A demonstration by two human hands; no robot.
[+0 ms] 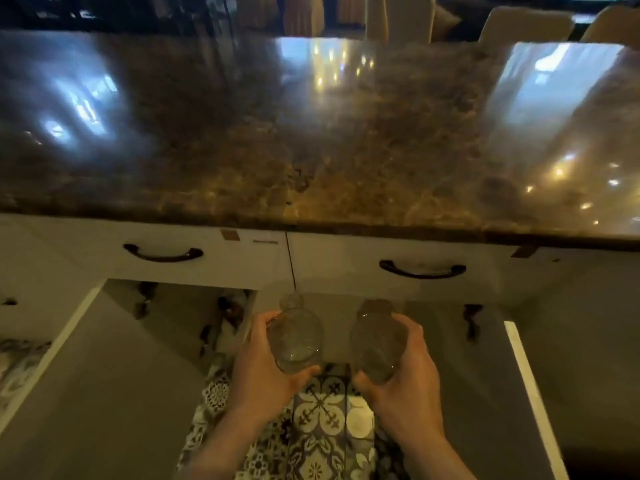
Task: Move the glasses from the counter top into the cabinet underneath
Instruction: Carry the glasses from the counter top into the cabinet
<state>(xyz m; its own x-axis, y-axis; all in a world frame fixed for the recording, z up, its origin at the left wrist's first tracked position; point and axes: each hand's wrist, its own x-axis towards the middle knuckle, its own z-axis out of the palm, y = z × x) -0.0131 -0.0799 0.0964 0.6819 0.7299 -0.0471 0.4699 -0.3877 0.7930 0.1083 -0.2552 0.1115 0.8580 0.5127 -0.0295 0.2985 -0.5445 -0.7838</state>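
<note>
I hold two clear glasses below the edge of the brown marble counter top (311, 140). My left hand (259, 365) grips the left glass (296, 337), and my right hand (405, 372) grips the right glass (375, 344). Both glasses are tilted away from me, bases toward the cabinet opening (194, 317). The two cabinet doors stand swung open: the left door (104, 375) and the right door (485, 375). The inside of the cabinet is dim and mostly hidden; I cannot tell what is in there.
Two white drawers with dark handles (162, 254) (422, 270) sit just under the counter edge. Patterned floor tiles (318, 417) show between the doors. Chairs (526, 24) stand beyond the counter's far edge. The counter surface shows bright reflections.
</note>
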